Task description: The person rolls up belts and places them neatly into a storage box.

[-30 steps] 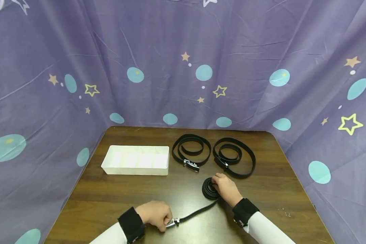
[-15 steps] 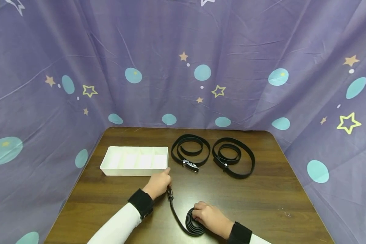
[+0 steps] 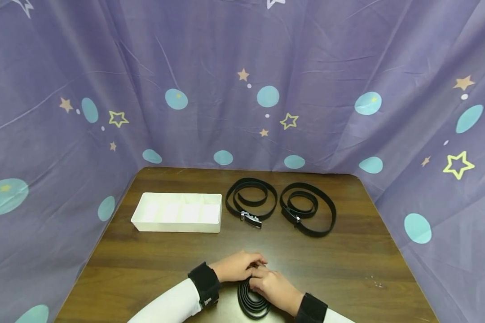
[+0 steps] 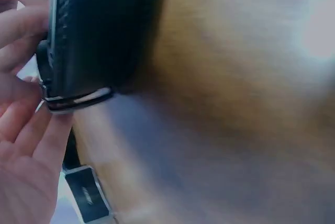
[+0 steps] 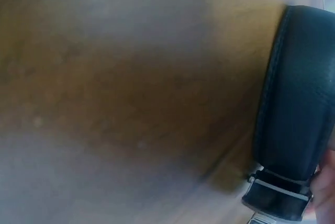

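Note:
A black leather belt point(image 3: 250, 305) is rolled into a coil near the table's front edge in the head view. My right hand point(image 3: 275, 288) grips the coil from its right side. Meeting it at the far side of the roll, my left hand point(image 3: 238, 266) holds the belt's buckle end, and the fingers of both hands come together there. The left wrist view shows the coil's stitched strap point(image 4: 99, 35) close up, with fingers around its metal edge. In the right wrist view the metal buckle point(image 5: 277, 198) lies against the strap, a fingertip beside it.
Beyond the hands stand a white divided tray point(image 3: 178, 227) at left and two loosely looped black belts, one with a silver buckle point(image 3: 251, 219), the other point(image 3: 333, 215) to its right. A purple curtain point(image 3: 226, 58) closes off the wooden table's point(image 3: 347, 269) back and sides.
The strap that stretched between the hands is now wound around the coil. My left hand went forward, then came back right to the coil; the right hand drew the coil nearer and leftward.

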A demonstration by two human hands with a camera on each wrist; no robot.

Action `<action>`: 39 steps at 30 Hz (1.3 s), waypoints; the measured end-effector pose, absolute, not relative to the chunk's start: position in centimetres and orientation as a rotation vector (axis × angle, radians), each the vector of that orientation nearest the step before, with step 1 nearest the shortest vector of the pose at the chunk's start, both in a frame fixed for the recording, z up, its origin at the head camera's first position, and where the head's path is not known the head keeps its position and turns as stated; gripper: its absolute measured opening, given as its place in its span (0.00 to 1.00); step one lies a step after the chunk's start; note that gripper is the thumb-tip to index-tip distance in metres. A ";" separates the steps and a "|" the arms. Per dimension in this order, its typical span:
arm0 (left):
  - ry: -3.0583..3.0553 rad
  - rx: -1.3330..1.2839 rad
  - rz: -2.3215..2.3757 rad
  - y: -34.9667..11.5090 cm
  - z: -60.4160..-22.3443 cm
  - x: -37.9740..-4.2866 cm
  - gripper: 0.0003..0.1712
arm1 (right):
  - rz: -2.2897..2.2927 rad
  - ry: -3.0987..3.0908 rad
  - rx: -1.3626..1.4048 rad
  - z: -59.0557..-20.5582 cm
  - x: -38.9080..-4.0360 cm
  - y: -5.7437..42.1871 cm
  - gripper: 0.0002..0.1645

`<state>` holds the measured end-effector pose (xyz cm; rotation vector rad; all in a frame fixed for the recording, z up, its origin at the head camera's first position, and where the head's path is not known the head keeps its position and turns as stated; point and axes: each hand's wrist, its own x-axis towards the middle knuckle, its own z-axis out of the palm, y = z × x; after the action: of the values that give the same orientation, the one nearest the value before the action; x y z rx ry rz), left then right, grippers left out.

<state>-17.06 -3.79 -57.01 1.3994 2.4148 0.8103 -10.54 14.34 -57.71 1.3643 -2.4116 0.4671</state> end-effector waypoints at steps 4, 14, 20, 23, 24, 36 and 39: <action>2.382 1.370 0.785 -5.6 -56.9 -16.2 0.22 | 0.488 -2.383 1.344 -57.8 -10.6 14.2 0.10; 2.534 1.353 0.619 -6.2 -55.9 -14.7 0.30 | 0.533 -2.423 1.344 -57.3 -10.5 14.4 0.05; 2.640 1.382 0.525 -6.0 -55.6 -14.0 0.31 | 0.520 -2.510 1.344 -56.8 -10.1 14.5 0.08; 2.641 1.350 0.521 -6.0 -55.4 -13.9 0.31 | 0.533 -2.550 1.368 -56.4 -10.2 14.7 0.04; 2.641 1.339 0.519 -5.9 -55.3 -13.9 0.31 | 0.535 -2.558 1.378 -56.3 -10.2 14.8 0.03; 2.673 1.277 0.442 -5.8 -55.1 -14.1 0.27 | 0.494 -2.589 1.008 -55.6 -11.7 14.9 0.09; 2.688 1.274 0.453 -5.8 -55.3 -14.1 0.27 | 0.549 -2.635 0.960 -56.1 -11.6 15.0 0.09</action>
<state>-14.08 -5.78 -55.29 1.2740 2.6878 0.4534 -11.59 14.96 -56.09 0.9602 -2.6354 0.5494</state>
